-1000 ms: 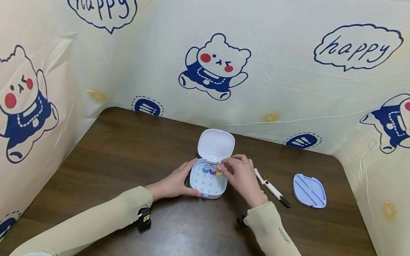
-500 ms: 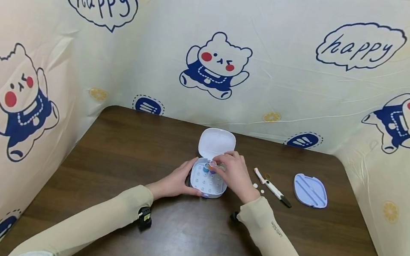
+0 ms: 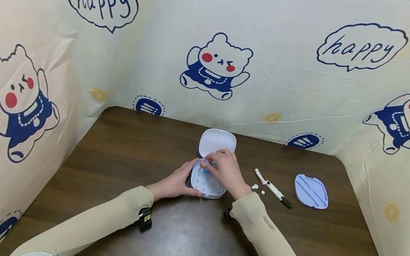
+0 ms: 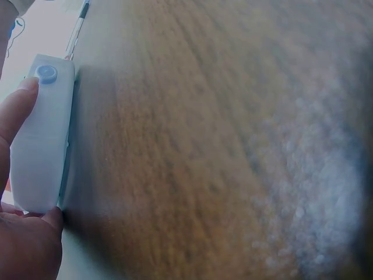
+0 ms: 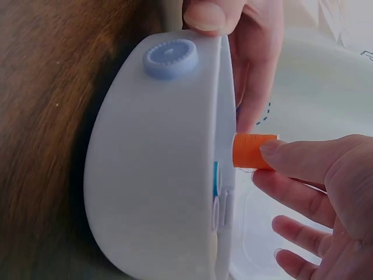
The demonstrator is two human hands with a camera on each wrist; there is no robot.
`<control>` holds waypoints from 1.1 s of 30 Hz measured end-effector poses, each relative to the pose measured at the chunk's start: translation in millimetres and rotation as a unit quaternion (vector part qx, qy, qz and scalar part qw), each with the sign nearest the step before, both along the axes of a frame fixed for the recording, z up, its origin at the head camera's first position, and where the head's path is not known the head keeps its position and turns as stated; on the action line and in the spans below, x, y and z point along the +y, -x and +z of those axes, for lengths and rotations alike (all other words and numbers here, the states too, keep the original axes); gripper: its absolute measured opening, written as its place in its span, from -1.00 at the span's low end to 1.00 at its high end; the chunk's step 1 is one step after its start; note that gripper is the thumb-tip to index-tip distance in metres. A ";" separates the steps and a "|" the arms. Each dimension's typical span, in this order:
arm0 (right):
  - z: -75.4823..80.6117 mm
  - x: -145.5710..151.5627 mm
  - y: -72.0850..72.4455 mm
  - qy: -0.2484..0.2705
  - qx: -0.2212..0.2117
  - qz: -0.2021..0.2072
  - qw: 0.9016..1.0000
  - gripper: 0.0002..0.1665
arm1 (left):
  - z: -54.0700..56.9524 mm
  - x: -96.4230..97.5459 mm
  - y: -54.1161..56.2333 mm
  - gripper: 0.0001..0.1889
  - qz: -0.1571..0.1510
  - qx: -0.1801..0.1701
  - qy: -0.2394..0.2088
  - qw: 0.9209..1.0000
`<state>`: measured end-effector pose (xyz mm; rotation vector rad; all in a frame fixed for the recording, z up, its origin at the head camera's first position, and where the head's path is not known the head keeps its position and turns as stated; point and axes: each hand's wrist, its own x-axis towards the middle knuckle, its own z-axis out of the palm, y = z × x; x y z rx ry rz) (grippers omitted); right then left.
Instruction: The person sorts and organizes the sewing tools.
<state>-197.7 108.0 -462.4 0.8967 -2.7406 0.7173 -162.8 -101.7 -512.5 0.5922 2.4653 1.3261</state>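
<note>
My left hand (image 3: 176, 181) grips the left side of a white sewing box (image 3: 206, 193), its thumb at the front beside a round blue button (image 5: 171, 57). The box's lid (image 3: 217, 143) stands raised at the back, and rows of small pegs (image 3: 203, 183) show inside. Between thumb and forefinger, my right hand (image 3: 226, 172) pinches a spool of orange thread (image 5: 250, 150), over the back left corner of the box. A strip of teal thread (image 5: 217, 178) shows just inside the rim in the right wrist view. My right hand hides most other spools from the head view.
Right of the box lie a white pen-like tool with a dark end (image 3: 278, 194), a short pinkish-white piece (image 3: 259, 176) and small white bits (image 3: 255, 186). Farther right is a periwinkle tray (image 3: 311, 191). Printed cloth (image 3: 280, 90) hangs behind the brown table (image 3: 129, 144).
My right hand has carried the orange spool leftward across the box, from the right end of the spool row to the back left corner. My left hand has stayed in place.
</note>
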 end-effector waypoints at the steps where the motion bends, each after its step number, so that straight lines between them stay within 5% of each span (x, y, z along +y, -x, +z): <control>1: -0.9 -1.2 0.8 -0.002 0.002 0.001 1.000 -0.87 | -0.2 0.1 0.1 0.24 -0.001 0.002 -0.001 1.000; 17: -8.5 -11.5 6.7 -0.064 0.003 -0.003 0.998 -0.85 | -2.4 -0.5 -0.2 0.25 0.000 0.008 0.003 1.000; 33: -11.1 -15.5 7.0 -0.068 0.020 -0.006 0.997 -0.85 | -3.1 -0.6 0.0 0.24 -0.005 0.016 -0.001 1.000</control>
